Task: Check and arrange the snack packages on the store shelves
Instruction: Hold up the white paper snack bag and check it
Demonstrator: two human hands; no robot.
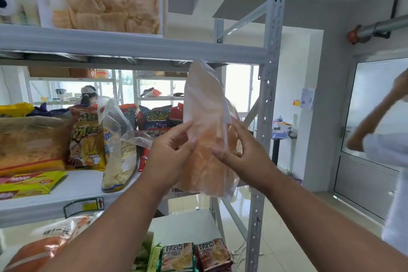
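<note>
Overhead, a grey metal shelf [132, 48] carries a big clear bag of pale crackers [106, 4], standing just behind the front edge. Below it the white middle shelf [72, 192] is crowded on its left half: a long brown-and-yellow packet [31, 146], a flat yellow wafer pack [28, 183] at the front edge, an upright yellow chip bag [86, 141], a clear bag of pale chips [119, 157] leaning beside it, and darker packets further back. The right end of that shelf, by the perforated upright post [268, 95], is bare.

In front of that bare end, both hands hold a translucent orange snack bag [207, 130] upright in the air, off the shelf, its top near the underside of the upper shelf. The left hand [170, 157] pinches the bag's left edge between thumb and fingers; the right hand [240, 152] grips the right side with fingers curled onto it.

Lower down, two brown-and-green cracker packs [194, 256] stand on the bottom shelf. Right of the post lie open tiled floor [276, 227], a white wall and a glazed door [375, 128]; another person's arm [379, 115] enters at the right edge.
</note>
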